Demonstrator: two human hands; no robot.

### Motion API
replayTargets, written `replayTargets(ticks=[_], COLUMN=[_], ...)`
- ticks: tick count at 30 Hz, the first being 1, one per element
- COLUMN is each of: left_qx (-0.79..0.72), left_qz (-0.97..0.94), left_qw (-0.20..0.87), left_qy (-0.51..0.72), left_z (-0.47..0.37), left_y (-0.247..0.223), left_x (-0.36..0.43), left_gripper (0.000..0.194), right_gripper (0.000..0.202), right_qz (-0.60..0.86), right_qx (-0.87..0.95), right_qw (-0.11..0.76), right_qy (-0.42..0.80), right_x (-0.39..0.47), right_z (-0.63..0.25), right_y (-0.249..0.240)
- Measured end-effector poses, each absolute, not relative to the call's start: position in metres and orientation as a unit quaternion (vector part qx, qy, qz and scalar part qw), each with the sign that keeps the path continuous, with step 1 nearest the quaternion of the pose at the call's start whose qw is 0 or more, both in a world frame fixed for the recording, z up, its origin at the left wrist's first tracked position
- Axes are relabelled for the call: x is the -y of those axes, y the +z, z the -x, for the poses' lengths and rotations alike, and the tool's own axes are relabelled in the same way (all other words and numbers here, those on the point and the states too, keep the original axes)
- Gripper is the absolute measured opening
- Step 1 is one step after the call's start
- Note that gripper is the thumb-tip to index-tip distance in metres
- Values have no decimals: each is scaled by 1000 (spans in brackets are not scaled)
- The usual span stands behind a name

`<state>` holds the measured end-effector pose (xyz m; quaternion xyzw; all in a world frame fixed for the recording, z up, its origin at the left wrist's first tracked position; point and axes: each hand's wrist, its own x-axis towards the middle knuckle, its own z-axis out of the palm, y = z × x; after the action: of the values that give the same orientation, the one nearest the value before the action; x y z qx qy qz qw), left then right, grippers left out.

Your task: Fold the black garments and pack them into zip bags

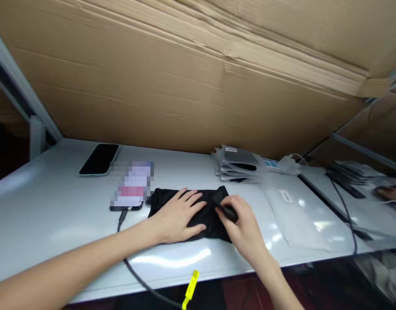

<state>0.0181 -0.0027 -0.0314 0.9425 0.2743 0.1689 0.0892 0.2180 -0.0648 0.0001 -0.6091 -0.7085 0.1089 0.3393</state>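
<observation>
A folded piece of black fabric [213, 228] lies on the white tabletop in front of me. My left hand [181, 215] rests flat on it with the fingers spread, pressing over its left and middle part. Over the fabric's right end, my right hand [243, 219] is closed around a small black handled tool [230, 212]. The tool's dark, flat head touches or hovers just above the cloth; black on black, I cannot tell which. Its exact kind is not clear.
Left of the fabric lie a phone with a lit, blurred screen [133, 185], plugged into a black cable [122, 217], and a dark phone [100, 159]. Bagged items [236, 161] are stacked behind, and a clear plastic bag [297, 219] lies right. Another person's hand [391, 193] shows far right.
</observation>
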Motion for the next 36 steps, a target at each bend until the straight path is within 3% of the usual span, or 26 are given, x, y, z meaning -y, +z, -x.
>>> replayTargets(ticks=[4,9,13,19,21,26,33,36], left_qx=[-310,-306,-301,-359,-363,-363,-364,-338], left_qz=[-913,-909,-912,-854,-849,-819,-836,-870], left_qw=[130,136,153,275,282,306,204,172], left_qy=[232,248,233,255,260,322,357,316], left_z=[-19,-15,-13,-14,-15,-13,-13,-15], left_y=[-30,-24,-19,-20,-21,-21,-23,-28], left_x=[4,5,4,-1,-2,-2,-3,-3], left_gripper=[47,62,51,34,33,33,20,14], right_gripper=[9,22,20,22,13,12,8,12], right_qz=[574,560,586,587,597,605,547,562], right_qx=[764,746,724,756,737,673,771,750], right_qw=[271,324,349,281,310,419,291,316], right_qy=[116,156,102,63,67,76,145,150], right_x=[64,77,91,100,98,89,86,85], right_z=[-188,-202,-228,-239,-234,-209,-192,-206], right_y=[-15,-13,-8,-26,-30,-31,-21,-13])
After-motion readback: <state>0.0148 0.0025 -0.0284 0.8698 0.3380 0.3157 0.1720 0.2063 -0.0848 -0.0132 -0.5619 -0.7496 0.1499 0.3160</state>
